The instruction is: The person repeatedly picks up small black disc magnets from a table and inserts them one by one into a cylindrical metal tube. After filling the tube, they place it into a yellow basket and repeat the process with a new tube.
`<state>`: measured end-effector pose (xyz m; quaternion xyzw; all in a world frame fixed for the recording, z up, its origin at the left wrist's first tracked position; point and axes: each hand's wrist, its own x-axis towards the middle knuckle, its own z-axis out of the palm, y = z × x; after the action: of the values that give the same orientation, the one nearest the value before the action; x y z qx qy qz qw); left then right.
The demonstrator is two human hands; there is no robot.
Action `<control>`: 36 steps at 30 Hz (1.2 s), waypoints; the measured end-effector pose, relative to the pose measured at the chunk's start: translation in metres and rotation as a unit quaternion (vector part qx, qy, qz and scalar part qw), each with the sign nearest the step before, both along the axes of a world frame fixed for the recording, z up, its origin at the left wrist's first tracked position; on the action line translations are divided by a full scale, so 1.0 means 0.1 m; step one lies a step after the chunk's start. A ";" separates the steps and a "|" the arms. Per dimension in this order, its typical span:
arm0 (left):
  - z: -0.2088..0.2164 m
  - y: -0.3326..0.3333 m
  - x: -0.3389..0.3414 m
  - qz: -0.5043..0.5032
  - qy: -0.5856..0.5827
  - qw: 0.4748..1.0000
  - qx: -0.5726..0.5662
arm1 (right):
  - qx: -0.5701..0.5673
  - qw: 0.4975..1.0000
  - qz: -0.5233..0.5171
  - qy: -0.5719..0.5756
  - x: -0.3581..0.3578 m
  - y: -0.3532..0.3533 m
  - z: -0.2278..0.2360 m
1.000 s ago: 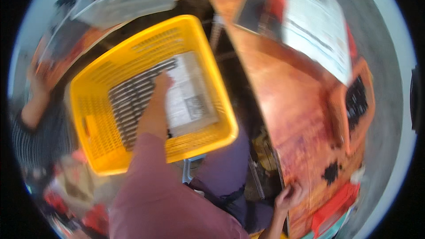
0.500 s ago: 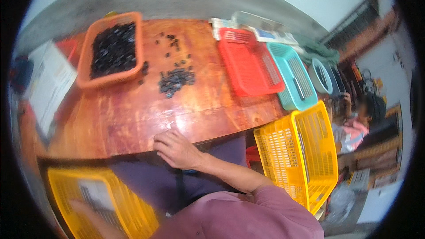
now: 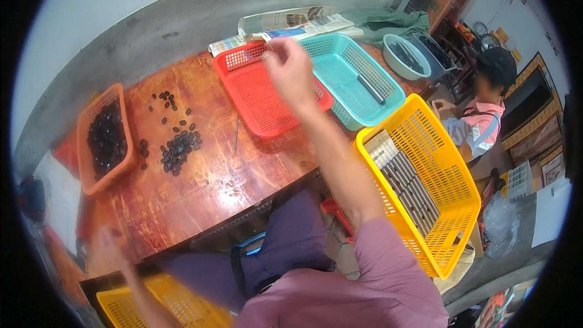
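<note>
My right hand (image 3: 288, 73) is raised over the far right side of a red plastic basket (image 3: 252, 109), close to a teal basket (image 3: 328, 64). Its fingers are bent, with a gap to the thumb, and nothing shows between them. My left hand (image 3: 108, 252), smeared by motion, is at the table's front left edge; its fingers cannot be made out. A pile of small dark oval pieces (image 3: 176, 152) lies on the reddish wooden table (image 3: 212, 176), with several scattered pieces behind it. A thin dark rod (image 3: 236, 133) lies between pile and red basket.
An orange basket (image 3: 124, 140) at left holds many dark pieces. A grey bar (image 3: 371, 89) lies in the teal basket. Grey strips (image 3: 407, 185) fill the bottom of a yellow crate (image 3: 452, 206) at right; another crate (image 3: 121, 304) is lower left. A person (image 3: 483, 112) sits beyond.
My right hand has moved from the table's front edge up and over the red basket. My left hand has risen from above the lower left crate to the table edge. The view has turned right.
</note>
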<state>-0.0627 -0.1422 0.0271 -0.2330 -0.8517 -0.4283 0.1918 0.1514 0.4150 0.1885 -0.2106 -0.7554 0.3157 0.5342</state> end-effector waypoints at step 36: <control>-0.11 1.82 0.89 -0.133 -0.388 0.867 0.284 | -0.333 0.934 0.117 -0.048 0.59 1.71 -0.10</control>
<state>0.0268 0.0403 0.0157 -0.0946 -0.6598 -0.7293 -0.1547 0.2099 0.5862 0.1785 -0.3011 -0.6509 0.5992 0.3558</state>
